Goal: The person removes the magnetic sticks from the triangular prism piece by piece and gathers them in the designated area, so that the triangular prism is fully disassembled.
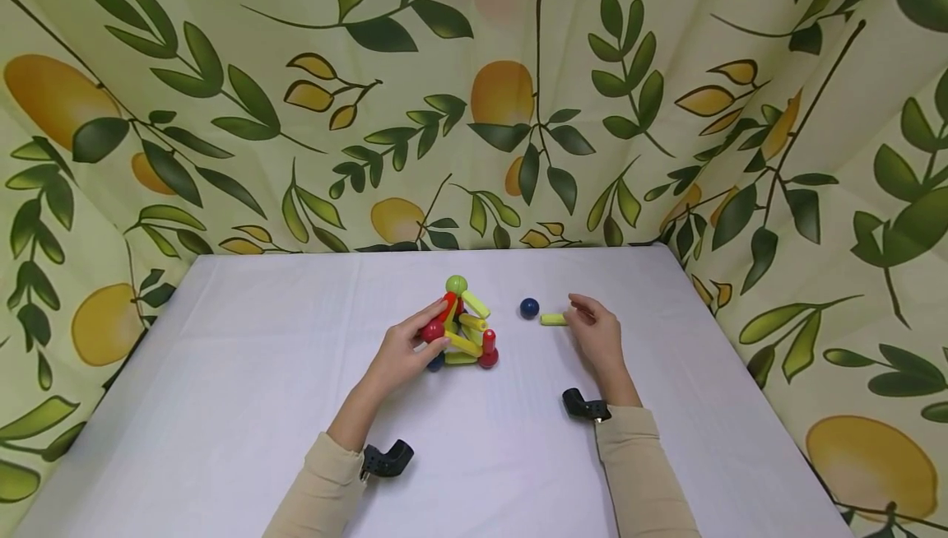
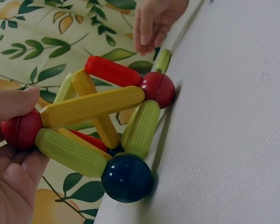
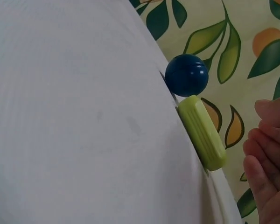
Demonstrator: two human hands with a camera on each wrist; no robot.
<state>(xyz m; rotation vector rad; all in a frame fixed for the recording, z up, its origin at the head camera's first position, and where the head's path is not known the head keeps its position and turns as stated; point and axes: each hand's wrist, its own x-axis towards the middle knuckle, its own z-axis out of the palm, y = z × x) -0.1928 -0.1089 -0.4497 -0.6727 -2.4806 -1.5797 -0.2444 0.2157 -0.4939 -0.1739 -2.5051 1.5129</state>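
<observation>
My left hand (image 1: 398, 359) holds a small frame of magnetic rods and balls by one red ball (image 2: 22, 130), pinching it between thumb and fingers. Yellow rods (image 2: 93, 106), green rods (image 2: 72, 151) and a red rod (image 2: 113, 70) join its balls. A dark blue ball (image 2: 127, 178) sits at a lower corner, and a green ball (image 1: 457, 285) tops the frame. My right hand (image 1: 597, 339) hovers beside a loose lime-green rod (image 3: 202, 133), its fingers loosely bent. In the right wrist view they are apart from the rod and hold nothing.
A loose dark blue ball (image 3: 186, 75) lies on the table just past the green rod's far end. White cloth covers the table (image 1: 222, 390). A curtain printed with leaves and fruit (image 1: 415, 127) stands along the back and both sides.
</observation>
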